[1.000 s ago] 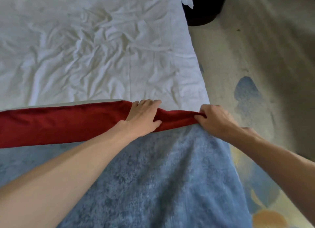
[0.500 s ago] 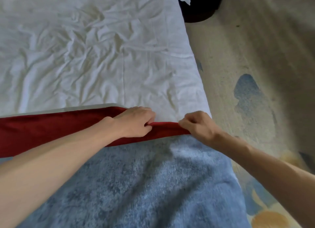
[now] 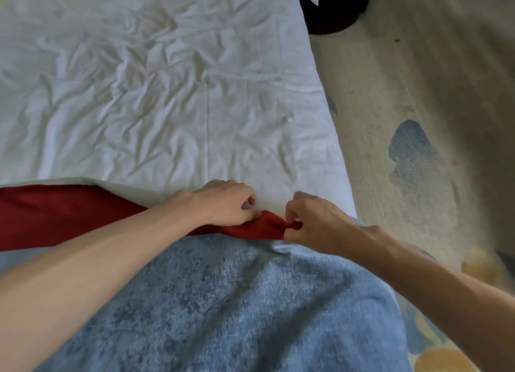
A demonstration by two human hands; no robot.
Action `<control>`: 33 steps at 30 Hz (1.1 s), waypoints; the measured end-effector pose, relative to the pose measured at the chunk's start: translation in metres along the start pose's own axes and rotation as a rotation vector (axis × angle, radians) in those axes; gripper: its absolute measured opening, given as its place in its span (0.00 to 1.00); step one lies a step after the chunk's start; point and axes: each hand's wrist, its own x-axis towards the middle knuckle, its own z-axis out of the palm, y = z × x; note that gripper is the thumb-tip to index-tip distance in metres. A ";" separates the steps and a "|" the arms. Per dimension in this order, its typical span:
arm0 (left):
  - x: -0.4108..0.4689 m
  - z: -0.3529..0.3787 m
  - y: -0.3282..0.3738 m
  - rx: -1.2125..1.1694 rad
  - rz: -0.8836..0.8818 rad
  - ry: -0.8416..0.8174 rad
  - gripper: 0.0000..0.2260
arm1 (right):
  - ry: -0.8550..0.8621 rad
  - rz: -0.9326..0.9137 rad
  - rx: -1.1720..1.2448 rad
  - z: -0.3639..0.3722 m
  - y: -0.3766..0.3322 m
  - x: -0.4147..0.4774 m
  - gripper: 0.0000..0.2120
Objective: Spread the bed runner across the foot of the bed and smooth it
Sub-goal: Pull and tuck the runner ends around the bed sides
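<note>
runner [image 3: 61,215] lies across the bed [image 3: 320,137] between the white sheet [image 3: 139,93] and the blue blanket [image 3: 223,302]. the left stretch looks flat and at full width; its far left end is out of frame, so i can't tell how it sits there. the right end is not done: it narrows into a bunched twist and stops short of the bed's right edge.

my left grip [image 3: 225,201] has fingers curled, pinching the runner where the bunch starts. my right grip [image 3: 315,224] is clamped on the very tip of the runner, thumb and fingers closed on the cloth.

i'd call it roughly half done: laid out, not spread. what's left is to draw the tip to the right edge, open the bunch to full width, square it with the blanket line, then flatten it by palm.
</note>
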 end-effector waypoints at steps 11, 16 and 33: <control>-0.011 -0.002 0.012 -0.279 0.073 0.230 0.06 | 0.103 0.052 0.131 0.008 0.001 0.012 0.13; -0.006 -0.017 0.022 -0.253 0.149 0.566 0.02 | 0.091 0.051 0.499 -0.012 -0.004 0.025 0.12; 0.009 0.036 0.037 0.084 -0.150 0.608 0.34 | 0.351 0.277 0.232 -0.009 0.026 0.043 0.11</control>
